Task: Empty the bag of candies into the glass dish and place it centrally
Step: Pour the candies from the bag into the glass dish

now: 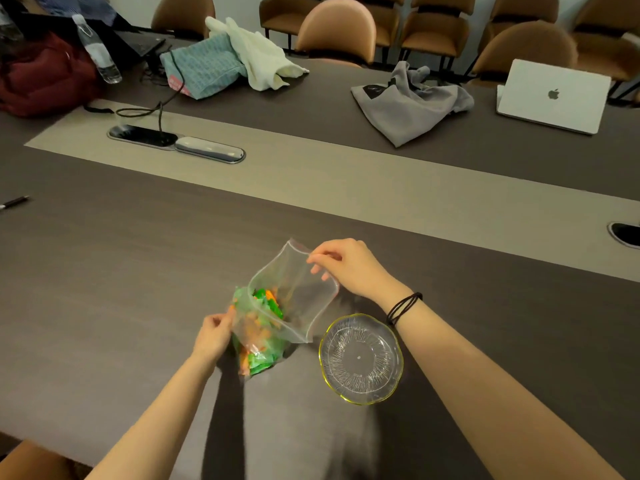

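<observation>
A clear zip bag (294,296) holding green and orange wrapped candies (258,341) stands on the dark table, its mouth pulled wide open. My left hand (213,336) pinches the bag's near left edge. My right hand (349,266) pinches the far rim by the red zip strip. A round ribbed glass dish (361,358) with a yellow rim sits empty on the table just right of the bag, under my right wrist.
A silver laptop (554,97) lies at the far right, a grey cloth bag (408,105) beside it. A cable hatch (176,143) sits in the table's pale centre strip, another hatch (625,233) at the right edge. A pen (14,202) lies at far left.
</observation>
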{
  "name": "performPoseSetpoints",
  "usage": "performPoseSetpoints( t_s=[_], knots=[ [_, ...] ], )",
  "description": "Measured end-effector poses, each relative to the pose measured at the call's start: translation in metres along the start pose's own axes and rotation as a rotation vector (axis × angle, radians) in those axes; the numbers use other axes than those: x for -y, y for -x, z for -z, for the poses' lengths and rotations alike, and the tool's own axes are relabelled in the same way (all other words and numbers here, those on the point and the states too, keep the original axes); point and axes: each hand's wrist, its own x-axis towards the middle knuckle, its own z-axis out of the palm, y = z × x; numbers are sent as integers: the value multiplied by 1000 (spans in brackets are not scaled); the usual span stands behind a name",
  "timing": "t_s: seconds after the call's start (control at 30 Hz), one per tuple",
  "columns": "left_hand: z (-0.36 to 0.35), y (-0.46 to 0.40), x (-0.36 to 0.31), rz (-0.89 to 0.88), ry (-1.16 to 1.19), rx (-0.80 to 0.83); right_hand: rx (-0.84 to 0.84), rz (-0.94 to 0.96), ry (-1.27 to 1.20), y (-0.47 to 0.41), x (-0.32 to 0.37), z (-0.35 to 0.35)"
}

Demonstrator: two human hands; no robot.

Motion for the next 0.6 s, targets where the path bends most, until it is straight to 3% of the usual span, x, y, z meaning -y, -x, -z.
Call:
performPoseSetpoints(
  t_s=[0.27,0.37,0.6],
  knots=[
    [-39,-35,12,159,-123,-6,-50,-230,-165,-10,-34,14],
    [-43,-16,-10,107,-127,5,-57,-290,-250,-10,-43,17],
    [-45,-9,-17,-32,271,128,-130,-398,-446,-2,-64,30]
  ],
)
